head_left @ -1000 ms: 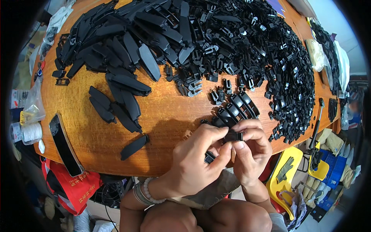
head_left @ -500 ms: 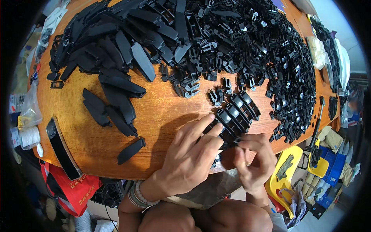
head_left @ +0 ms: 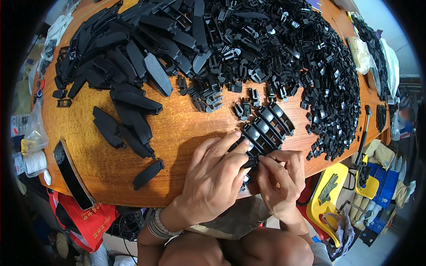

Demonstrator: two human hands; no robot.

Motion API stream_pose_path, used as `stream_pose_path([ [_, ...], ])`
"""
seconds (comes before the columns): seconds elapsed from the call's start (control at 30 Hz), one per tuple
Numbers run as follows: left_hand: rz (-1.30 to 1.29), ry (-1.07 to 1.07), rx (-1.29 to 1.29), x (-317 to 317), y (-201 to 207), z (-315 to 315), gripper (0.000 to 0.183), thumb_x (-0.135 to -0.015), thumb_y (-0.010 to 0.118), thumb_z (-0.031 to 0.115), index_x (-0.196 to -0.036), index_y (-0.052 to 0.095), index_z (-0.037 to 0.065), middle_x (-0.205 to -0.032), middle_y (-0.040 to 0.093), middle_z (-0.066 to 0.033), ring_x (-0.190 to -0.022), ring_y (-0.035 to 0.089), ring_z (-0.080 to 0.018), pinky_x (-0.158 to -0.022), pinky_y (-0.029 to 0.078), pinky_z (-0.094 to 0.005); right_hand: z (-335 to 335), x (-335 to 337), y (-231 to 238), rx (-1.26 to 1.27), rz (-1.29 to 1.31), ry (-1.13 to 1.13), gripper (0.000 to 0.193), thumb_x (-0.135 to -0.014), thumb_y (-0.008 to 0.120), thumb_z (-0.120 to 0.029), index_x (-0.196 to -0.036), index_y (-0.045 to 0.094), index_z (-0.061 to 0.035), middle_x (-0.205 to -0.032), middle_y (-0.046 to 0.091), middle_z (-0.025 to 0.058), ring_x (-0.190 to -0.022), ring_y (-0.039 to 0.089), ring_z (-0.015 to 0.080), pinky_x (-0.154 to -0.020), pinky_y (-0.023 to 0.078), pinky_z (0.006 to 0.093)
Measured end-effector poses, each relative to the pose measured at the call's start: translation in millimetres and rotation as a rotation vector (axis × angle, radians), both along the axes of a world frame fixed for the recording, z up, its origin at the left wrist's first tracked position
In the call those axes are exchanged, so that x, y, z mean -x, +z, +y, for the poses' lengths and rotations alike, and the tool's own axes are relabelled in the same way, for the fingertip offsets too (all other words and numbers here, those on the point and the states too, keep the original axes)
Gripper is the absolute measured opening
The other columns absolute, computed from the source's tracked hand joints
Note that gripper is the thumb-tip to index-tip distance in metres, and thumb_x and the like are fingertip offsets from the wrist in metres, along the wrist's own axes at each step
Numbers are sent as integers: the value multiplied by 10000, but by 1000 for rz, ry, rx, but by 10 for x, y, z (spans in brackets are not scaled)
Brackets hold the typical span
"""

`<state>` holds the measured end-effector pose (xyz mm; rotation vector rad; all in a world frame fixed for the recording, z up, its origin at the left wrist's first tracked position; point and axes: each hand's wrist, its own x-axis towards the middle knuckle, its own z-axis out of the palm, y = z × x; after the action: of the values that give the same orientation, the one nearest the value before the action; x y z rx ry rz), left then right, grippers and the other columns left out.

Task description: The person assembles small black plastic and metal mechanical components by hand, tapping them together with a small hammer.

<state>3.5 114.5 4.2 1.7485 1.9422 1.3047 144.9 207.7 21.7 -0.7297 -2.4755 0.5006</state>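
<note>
A row of black plastic frames with slots and glossy pads lies slantwise near the table's front edge. Over its near left end, my left hand is closed, index and middle fingers bent across the frames. My right hand is at the near right end, thumb and forefinger pinched together against the last frame. Whatever sits between those fingertips is too small and hidden to make out. Just beyond the row are a few loose black clips. The underside of the row is hidden by my hands.
Long black plastic covers are heaped at the back left, with several strays nearer. A large pile of small black clips curves round the back and right. A phone-like black slab lies front left. A yellow chair stands off the right edge.
My right hand has come left and up to the near end of the row, its fingertips now pressed there. My left hand stays on the frames. The whole view has shifted slightly.
</note>
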Motion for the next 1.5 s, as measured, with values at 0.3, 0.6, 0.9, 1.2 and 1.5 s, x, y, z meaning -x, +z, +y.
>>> stream_pose_path([
  [0.3,-460,-22,-36,29,197,-41,234,-785,657,-33,-1015,617,-35,-923,634,-128,-805,620,-219,-741,487,-283,8,-44,162,19,173,176,396,-622,733,56,-1005,678,-31,-944,623,110,-819,573,246,-685,473,306],
  [0.6,-1150,-132,327,-17,338,-64,117,-920,546,30,-996,593,-44,-909,625,-95,-868,596,-92,-699,502,-243,14,-160,134,170,246,321,333,-652,757,30,-973,680,-14,-995,647,125,-766,626,242,-619,504,315],
  [0.9,54,-10,14,-67,44,130,303,-781,600,-23,-1078,596,-83,-1165,584,-195,-1086,560,-347,-899,450,-439,244,21,110,309,63,-132,108,-725,689,59,-804,644,1,-792,598,85,-701,548,206,-616,447,290],
  [1.2,240,-4,46,-107,-13,133,365,-751,600,-16,-1099,582,-123,-1176,578,-190,-1105,555,-327,-918,449,-437,254,96,193,451,-46,-229,85,-718,695,38,-756,625,6,-724,575,83,-680,552,204,-595,440,299],
  [1.5,246,5,36,-109,-9,143,359,-752,596,-4,-1092,586,-122,-1173,578,-188,-1104,554,-325,-912,451,-438,303,127,166,347,-83,-170,117,-712,716,8,-722,600,-4,-685,553,98,-593,539,218,-536,426,321],
])
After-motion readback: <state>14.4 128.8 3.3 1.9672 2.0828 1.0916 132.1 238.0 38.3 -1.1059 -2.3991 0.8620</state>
